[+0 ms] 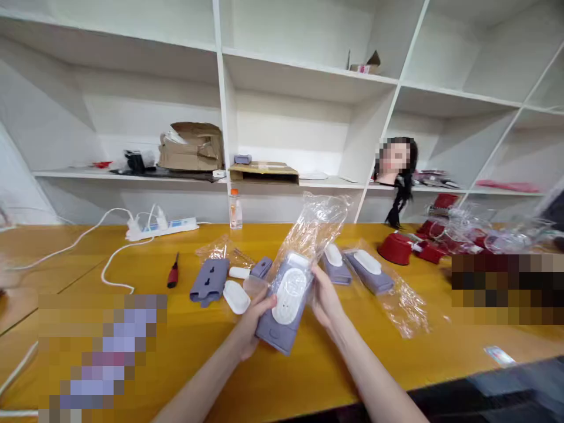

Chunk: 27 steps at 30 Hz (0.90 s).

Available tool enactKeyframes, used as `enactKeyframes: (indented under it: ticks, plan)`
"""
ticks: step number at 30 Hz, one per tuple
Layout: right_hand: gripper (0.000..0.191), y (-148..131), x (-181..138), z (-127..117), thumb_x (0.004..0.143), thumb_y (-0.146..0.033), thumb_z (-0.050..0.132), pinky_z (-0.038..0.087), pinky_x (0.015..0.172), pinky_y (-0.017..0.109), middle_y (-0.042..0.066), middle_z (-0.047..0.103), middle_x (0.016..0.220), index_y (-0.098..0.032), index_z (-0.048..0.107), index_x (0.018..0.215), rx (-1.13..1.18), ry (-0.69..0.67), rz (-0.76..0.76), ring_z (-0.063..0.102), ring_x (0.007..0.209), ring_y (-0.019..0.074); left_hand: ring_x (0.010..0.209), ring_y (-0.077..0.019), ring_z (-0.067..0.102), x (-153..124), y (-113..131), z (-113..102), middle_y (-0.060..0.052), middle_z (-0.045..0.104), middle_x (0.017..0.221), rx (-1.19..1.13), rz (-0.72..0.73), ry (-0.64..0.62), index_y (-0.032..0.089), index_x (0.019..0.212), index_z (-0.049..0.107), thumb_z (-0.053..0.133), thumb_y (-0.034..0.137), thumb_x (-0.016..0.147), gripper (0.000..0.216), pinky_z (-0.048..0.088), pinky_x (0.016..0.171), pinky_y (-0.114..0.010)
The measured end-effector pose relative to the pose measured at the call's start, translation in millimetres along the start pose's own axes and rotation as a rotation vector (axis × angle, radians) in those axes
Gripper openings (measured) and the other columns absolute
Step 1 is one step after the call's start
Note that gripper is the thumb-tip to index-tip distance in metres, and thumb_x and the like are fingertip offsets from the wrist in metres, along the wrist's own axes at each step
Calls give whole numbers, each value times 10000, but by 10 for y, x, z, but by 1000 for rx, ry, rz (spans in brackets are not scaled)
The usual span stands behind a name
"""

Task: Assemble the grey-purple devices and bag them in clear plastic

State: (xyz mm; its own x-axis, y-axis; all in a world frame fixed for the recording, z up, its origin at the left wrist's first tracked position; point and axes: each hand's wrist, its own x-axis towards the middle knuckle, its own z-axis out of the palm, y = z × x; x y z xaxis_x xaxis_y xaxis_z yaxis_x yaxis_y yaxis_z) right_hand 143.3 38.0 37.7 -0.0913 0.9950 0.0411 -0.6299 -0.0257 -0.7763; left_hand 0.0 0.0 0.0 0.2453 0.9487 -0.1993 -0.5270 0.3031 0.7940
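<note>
Gripping a purple-grey device [289, 296], at least partly inside a clear bag [321, 220], are left hand [254, 320] and right hand [325, 296].

I can't read any lettering from here, only see labels and marks.

With the long lavender-grey plastic case [275, 336] I hold as the clock's centre, small dark specks sit on its white oval front [289, 295]; whether they are print I can't tell. Toward one o'clock, high on the shelf, a small brown cardboard box [372, 69] bears a pink-and-white label, too small to read. At eleven, the clear orange-capped bottle [235, 211] has a blurred pale patch; just past three, a small blue-and-white card [499, 355] is blurred too.
</note>
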Motion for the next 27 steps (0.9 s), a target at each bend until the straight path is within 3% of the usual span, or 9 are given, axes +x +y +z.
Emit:
enactKeyframes:
  ticks: [4,7,10,13,16,18,20,23,27]
  plan:
    - [321,305,-213,-2,684,-436,656,454,711,275,18,695,751,-164,655,853,-68,-61,106,620,718,172,889,-190,625,56,45,-2,-44,679,999,-12,72,100,185,1125,548,636,330,686,471,464,731,-248]
    - [297,417,-233,-35,720,-433,623,464,635,269,-4,667,626,-160,643,836,-91,-22,168,589,554,144,736,-210,641,86,95,-68,-87,694,901,42,-130,137,143,1136,539,593,444,703,530,474,627,-288]
    - [244,377,-125,-78,750,-384,588,477,639,259,-7,675,637,-159,630,835,-30,104,193,596,548,138,747,-231,644,73,174,-144,-114,661,1004,23,-229,-83,176,1275,407,544,434,738,612,482,665,-366]
    - [180,241,-1,-111,779,-312,537,485,685,249,0,695,709,-160,613,837,69,172,185,630,638,141,857,-242,641,18,241,-161,-114,490,1286,115,-145,-334,327,1380,167,579,315,734,766,463,752,-395]
    - [149,122,19,-137,784,-281,518,497,662,260,-1,689,666,-160,601,813,60,177,235,629,605,145,862,-224,639,-21,225,-105,-113,183,1466,353,66,-254,433,1370,-4,700,226,636,1038,458,791,-384]
    - [161,88,-38,-159,781,-298,525,500,620,265,4,680,638,-157,597,806,13,161,281,621,566,149,863,-236,634,-15,164,-54,-129,89,1483,452,201,-201,423,1371,-44,748,211,575,1143,472,784,-404]
    - [193,90,-134,-185,775,-331,542,495,587,258,6,676,642,-154,593,834,-41,149,302,614,548,145,974,-281,593,19,84,-20,-115,156,1473,509,311,-241,385,1389,16,758,202,552,1132,465,824,-427]
    - [254,133,-318,-222,760,-382,563,481,552,246,-1,669,662,-168,566,897,-150,155,325,615,545,136,1213,-287,411,116,-21,-27,-81,355,1401,609,503,-246,275,1348,332,725,193,584,864,337,1000,-401]
    - [311,212,-548,-240,757,-468,547,437,502,234,-2,629,590,-175,495,844,-315,-30,476,601,507,137,1165,-230,472,249,-99,-100,-95,570,1208,671,612,15,180,1118,601,601,253,721,404,318,1014,-372]
